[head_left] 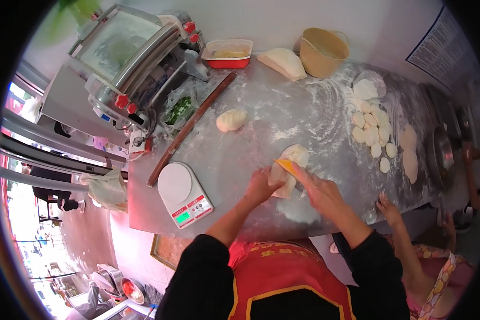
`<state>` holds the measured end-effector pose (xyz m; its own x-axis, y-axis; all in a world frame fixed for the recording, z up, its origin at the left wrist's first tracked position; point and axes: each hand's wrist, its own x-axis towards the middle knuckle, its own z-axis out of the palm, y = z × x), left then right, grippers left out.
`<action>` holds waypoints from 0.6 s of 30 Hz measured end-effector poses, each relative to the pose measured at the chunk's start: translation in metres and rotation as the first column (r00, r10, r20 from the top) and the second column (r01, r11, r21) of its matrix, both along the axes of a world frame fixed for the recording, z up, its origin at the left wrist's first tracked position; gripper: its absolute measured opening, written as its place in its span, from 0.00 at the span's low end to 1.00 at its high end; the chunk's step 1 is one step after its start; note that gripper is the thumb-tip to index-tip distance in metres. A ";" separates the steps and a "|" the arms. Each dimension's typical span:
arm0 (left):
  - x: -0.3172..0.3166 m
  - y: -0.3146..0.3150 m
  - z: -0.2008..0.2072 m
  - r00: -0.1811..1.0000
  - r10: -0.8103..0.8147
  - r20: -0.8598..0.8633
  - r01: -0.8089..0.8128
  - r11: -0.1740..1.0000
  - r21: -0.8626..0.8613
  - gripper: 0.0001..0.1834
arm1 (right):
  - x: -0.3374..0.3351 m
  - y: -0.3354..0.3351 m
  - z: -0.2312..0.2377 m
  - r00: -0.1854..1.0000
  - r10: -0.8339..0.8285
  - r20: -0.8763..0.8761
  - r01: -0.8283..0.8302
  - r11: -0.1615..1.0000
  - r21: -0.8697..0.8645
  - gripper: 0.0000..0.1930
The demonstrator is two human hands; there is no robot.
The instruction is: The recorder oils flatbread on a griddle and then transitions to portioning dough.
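My right hand [321,192] grips a yellow dough scraper [287,165], its blade pressed down on a pale lump of dough [297,153] near the front of the floured table. At the dough's left edge, my left hand [262,186] is closed on it, partly covering that side. Another rounded lump of dough [232,120] lies farther back to the left. Left of my hands rests a white kitchen scale [177,184] with a lit green display and nothing on its plate.
A long wooden rolling pin [194,124] slants beside a bag of chopped greens [179,110] and a dough roller machine [138,58]. Behind stand a red tub [228,54], a large dough piece [282,63] and a tan bucket [323,52]. Several dough pieces [372,128] lie right, near another person's hand [388,209].
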<state>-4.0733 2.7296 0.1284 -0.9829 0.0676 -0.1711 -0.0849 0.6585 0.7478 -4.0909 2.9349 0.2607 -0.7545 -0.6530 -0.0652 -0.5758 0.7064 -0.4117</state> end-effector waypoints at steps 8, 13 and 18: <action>-0.006 0.018 0.003 0.945 0.251 0.209 -0.237 0.968 -0.087 0.35 | -0.017 -0.019 -0.033 0.998 0.026 0.058 -0.028 0.999 0.024 0.44; 0.016 0.011 0.019 0.933 0.299 0.199 -0.313 0.949 0.040 0.37 | -0.028 -0.044 -0.051 0.999 0.037 0.029 -0.038 0.998 0.049 0.45; 0.062 -0.073 0.034 0.814 0.579 0.052 -0.574 0.786 0.232 0.30 | -0.028 -0.039 -0.049 0.999 0.031 -0.009 -0.032 0.998 -0.062 0.38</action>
<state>-4.0116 2.6563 0.1622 -0.8546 -0.4786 -0.2013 -0.3769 0.3052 0.8745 -4.1186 2.8959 0.2116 -0.7338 -0.6791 -0.0178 -0.6008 0.6609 -0.4497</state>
